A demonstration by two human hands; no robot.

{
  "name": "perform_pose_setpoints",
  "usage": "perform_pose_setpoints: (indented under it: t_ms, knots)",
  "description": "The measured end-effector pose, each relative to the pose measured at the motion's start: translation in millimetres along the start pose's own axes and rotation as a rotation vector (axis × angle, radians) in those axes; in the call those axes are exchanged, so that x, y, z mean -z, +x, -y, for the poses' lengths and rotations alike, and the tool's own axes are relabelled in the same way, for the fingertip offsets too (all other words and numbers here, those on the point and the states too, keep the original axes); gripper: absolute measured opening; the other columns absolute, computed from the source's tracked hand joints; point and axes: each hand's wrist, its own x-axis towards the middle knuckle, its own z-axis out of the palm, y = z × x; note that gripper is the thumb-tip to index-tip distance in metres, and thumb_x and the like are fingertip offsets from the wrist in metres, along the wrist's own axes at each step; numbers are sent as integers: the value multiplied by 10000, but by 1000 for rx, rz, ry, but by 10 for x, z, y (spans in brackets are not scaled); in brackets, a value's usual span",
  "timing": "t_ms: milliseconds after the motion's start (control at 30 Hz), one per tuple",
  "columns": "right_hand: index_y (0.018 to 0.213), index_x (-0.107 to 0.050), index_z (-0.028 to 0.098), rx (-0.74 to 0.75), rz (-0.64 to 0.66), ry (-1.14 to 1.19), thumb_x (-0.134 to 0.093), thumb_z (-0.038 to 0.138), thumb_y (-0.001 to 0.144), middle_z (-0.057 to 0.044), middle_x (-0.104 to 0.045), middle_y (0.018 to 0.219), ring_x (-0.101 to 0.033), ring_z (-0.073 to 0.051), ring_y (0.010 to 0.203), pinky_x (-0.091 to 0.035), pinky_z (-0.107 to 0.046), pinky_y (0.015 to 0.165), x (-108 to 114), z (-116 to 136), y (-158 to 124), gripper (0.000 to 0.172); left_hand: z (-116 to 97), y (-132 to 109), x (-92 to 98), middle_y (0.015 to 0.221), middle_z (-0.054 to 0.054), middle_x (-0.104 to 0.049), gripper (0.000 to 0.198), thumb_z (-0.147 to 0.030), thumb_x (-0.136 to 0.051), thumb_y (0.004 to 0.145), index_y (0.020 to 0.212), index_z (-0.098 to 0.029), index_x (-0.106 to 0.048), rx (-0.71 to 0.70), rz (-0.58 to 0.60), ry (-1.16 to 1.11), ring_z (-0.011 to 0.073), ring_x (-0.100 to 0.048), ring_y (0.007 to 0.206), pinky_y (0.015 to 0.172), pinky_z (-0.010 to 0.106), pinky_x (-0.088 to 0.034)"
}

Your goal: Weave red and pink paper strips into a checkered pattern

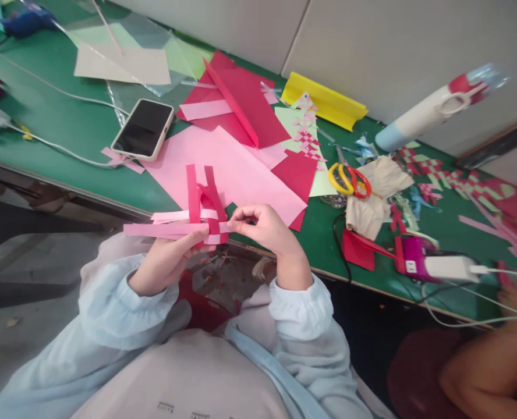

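Observation:
In front of my body, a small weave of pink and red paper strips (213, 226) is held between both hands over the table's near edge. My left hand (173, 253) grips it from the left and below, thumb pressed on top. Loose pink strip ends (142, 230) stick out to the left, and red strip ends (193, 187) point up and away. At the weave's right side, my right hand (265, 227) pinches the end of a pink strip between thumb and fingertips. The woven part forms a small checkered patch.
Pink paper sheets (223, 169) and red sheets (258, 110) lie on the green table (70, 125) beyond. A phone (144, 129) sits left; scissors (350, 179), a bottle (433, 110) and a white charger (448, 267) with cables are right. Another person's arm (489, 361) is at far right.

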Motion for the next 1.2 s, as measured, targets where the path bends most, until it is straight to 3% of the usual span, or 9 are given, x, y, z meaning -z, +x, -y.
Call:
perform_pose_setpoints:
  t_ms: [367,500,633,933,1200]
  knots:
    - [757,-721,175,-2,-44,165,-810,449,649,5,-651,678,-574,-122,642,-467,-271,626,-35,-60,27,308,23,11,-19,828,26,-718,228,-275,-813,667,828,-151,-709,-60,-30,37,166,-683,768,678,280,-617]
    - [890,-682,171,-11,-92,199,-859,422,580,38,-608,653,-553,-103,608,-468,-251,596,-72,-42,40,436,38,11,-29,799,21,-718,209,-257,-822,655,793,-154,-704,-37,-43,35,146,-678,710,684,271,-617]
    - [902,-631,164,-38,-101,208,-873,418,553,42,-597,661,-571,-110,627,-477,-257,605,-123,10,44,495,27,9,-52,800,13,-713,204,-269,-813,671,802,-160,-701,-38,13,33,136,-680,717,704,254,-609]
    - [934,-645,204,65,-170,163,-765,353,726,16,-662,784,-615,-121,761,-450,-278,729,19,46,-46,283,61,35,-27,753,-6,-679,212,-267,-825,652,760,-152,-684,-62,-24,-41,123,-653,710,678,255,-628]
    - [949,-632,197,44,-125,86,-752,221,699,33,-669,741,-644,-136,771,-456,-311,810,-22,74,-38,278,40,22,-71,781,14,-691,233,-251,-826,646,788,-126,-691,-78,10,-6,137,-673,728,666,250,-623]
